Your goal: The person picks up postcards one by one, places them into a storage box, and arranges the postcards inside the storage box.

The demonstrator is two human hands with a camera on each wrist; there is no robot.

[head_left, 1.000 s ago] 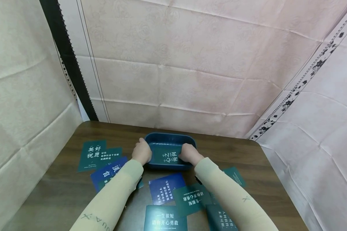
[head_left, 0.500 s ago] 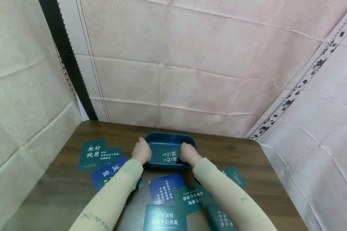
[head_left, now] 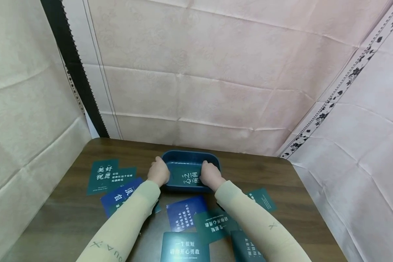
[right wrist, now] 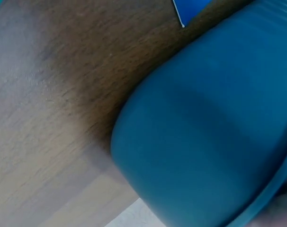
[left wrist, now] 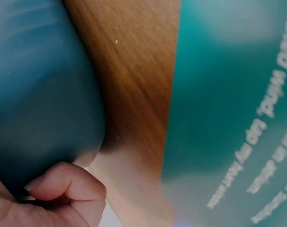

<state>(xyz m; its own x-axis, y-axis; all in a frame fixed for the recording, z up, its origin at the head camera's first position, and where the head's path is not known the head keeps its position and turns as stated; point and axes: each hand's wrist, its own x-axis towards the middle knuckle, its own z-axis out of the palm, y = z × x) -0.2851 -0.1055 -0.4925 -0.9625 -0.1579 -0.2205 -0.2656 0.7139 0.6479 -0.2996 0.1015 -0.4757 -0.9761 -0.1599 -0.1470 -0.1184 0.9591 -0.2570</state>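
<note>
A dark blue plastic tray (head_left: pixel 190 154) with rounded corners stands near the table's far edge. Inside it lies a green card (head_left: pixel 188 177) with white lettering. My left hand (head_left: pixel 158 172) grips the tray's left end; the left wrist view shows the thumb (left wrist: pixel 70 182) bent at the rim. At the right end, my right hand (head_left: pixel 211 176) holds the rim, its curled fingers overlapping the tray's inside and the card's edge. Only a blurred bit of the fingers (right wrist: pixel 278 210) shows behind the tray wall in the right wrist view.
Green and blue cards lie about the wooden table (head_left: pixel 68 189): a green one (head_left: pixel 99 182) and a blue one (head_left: pixel 119 198) at left, another blue one (head_left: pixel 180 213), and green ones (head_left: pixel 185 251) in front. A pale cloth (head_left: pixel 196 72) hangs behind the table.
The head view has shifted slightly, so everything sits a little further left. My right hand has also moved slightly left against the tray. My left hand stays at its end.
</note>
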